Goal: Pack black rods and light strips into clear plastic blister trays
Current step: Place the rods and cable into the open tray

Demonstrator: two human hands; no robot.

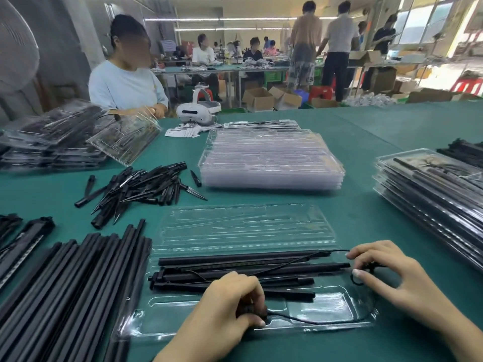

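An open clear blister tray (326, 307) lies before me on the green table, its lid half (243, 226) folded away from me. Several black rods and light strips (235, 262) lie across the tray's near half. A thin black cable (308, 321) runs from them along the tray's front. My left hand (224, 307) grips a small black plug at the cable's end, low in the tray. My right hand (386, 273) pinches a coiled loop of the cable at the tray's right end.
Long black rods (68, 291) are piled at the left, black spikes (141, 189) behind them. A stack of empty trays (271, 163) stands mid-table, packed trays (431, 189) at right and far left (52, 142). A person sits across the table beside a white headset (198, 111).
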